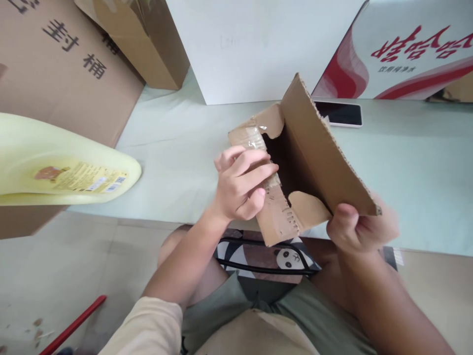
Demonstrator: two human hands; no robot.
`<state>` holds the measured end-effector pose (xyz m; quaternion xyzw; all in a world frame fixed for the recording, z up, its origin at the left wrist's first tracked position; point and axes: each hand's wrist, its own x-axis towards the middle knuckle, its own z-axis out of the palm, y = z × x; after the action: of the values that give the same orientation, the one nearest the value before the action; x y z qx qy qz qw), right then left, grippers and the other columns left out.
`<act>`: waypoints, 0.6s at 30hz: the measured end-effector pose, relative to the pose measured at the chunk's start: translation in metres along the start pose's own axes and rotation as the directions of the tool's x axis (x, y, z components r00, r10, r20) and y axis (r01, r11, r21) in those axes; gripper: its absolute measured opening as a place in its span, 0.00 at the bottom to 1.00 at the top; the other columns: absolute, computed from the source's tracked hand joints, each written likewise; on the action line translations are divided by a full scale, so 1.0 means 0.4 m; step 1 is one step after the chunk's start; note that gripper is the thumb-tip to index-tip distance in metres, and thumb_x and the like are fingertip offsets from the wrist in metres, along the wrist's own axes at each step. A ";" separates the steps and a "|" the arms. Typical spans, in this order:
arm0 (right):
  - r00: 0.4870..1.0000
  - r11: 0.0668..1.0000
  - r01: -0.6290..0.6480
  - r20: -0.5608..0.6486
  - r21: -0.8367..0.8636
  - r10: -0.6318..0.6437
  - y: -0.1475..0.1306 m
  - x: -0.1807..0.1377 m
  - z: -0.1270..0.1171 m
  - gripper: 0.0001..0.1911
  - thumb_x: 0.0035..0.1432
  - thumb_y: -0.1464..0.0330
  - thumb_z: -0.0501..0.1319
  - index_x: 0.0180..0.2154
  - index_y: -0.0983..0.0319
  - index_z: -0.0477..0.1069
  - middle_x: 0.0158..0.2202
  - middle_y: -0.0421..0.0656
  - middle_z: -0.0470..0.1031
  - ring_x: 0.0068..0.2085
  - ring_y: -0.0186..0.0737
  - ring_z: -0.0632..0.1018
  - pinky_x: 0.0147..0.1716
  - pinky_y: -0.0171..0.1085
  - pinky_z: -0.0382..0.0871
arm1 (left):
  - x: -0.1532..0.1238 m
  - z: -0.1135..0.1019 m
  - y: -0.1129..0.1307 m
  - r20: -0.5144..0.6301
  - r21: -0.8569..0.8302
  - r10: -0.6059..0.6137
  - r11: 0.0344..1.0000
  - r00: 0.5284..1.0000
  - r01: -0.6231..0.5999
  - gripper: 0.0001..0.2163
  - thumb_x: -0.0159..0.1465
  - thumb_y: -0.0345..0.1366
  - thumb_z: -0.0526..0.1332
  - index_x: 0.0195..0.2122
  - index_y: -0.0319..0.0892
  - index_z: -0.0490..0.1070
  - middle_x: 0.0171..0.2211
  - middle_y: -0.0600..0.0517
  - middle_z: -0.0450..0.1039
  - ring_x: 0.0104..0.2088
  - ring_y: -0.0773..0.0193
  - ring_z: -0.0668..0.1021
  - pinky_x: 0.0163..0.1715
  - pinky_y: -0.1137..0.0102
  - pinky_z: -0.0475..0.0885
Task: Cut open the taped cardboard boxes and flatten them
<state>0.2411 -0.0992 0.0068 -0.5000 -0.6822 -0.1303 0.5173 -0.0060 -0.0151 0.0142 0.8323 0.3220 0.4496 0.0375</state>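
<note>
A small brown cardboard box point(314, 143) is tilted above the pale green tabletop, its mouth partly facing me. Its large lid flap stands raised on the right, and the inside looks dark. Clear tape and a torn, rough strip show along the left edge. My left hand point(244, 182) grips that edge, fingers curled over the rim. At the lower right corner, my right hand point(360, 227) pinches the lid flap between thumb and fingers, slightly blurred. Two small side tabs stick out by the opening.
A phone point(340, 114) lies behind the box. White box point(266, 49), red-and-white carton point(406, 64) and brown carton point(158, 49) line the back. At left are a large printed carton point(74, 88) and a yellow bottle point(74, 162). A red stick point(74, 325) is low left.
</note>
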 end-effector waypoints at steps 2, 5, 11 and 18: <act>1.000 0.999 -0.002 -0.008 0.037 0.002 -0.004 0.005 0.001 0.18 0.75 0.57 0.62 0.57 0.58 0.82 0.33 0.42 0.82 0.32 0.40 0.83 0.31 0.36 0.75 | 0.017 -0.019 0.000 0.064 0.020 0.006 1.000 0.998 -0.007 0.25 0.75 0.47 0.44 0.48 0.49 0.83 0.50 0.46 0.83 0.54 0.48 0.74 0.57 0.48 0.63; 0.999 0.996 -0.033 0.000 0.083 0.033 -0.006 0.007 0.000 0.18 0.75 0.58 0.62 0.58 0.57 0.82 0.34 0.43 0.83 0.32 0.42 0.83 0.31 0.37 0.75 | 0.029 -0.032 -0.001 0.133 0.014 0.008 1.000 0.991 -0.010 0.22 0.73 0.46 0.49 0.48 0.49 0.83 0.48 0.47 0.83 0.55 0.46 0.72 0.56 0.48 0.61; 0.992 0.985 -0.125 0.038 0.115 0.122 -0.004 0.005 0.006 0.17 0.74 0.57 0.61 0.52 0.57 0.84 0.36 0.46 0.84 0.37 0.49 0.86 0.36 0.42 0.79 | 0.016 -0.019 0.003 0.192 0.056 -0.050 0.998 0.980 0.040 0.15 0.70 0.45 0.55 0.50 0.54 0.81 0.49 0.51 0.83 0.56 0.48 0.73 0.57 0.50 0.59; 0.986 0.984 -0.167 0.013 0.057 0.167 0.006 -0.009 0.009 0.20 0.73 0.51 0.61 0.35 0.56 0.80 0.27 0.46 0.78 0.28 0.46 0.80 0.29 0.45 0.74 | 0.037 -0.049 0.007 0.051 0.041 -0.006 0.999 0.999 0.004 0.08 0.69 0.43 0.55 0.41 0.51 0.73 0.52 0.53 0.80 0.49 0.52 0.73 0.54 0.52 0.60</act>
<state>0.2409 -0.0974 0.0014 -0.5409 -0.6435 -0.0648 0.5378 -0.0140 -0.0134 0.0376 0.8435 0.3321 0.4212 0.0296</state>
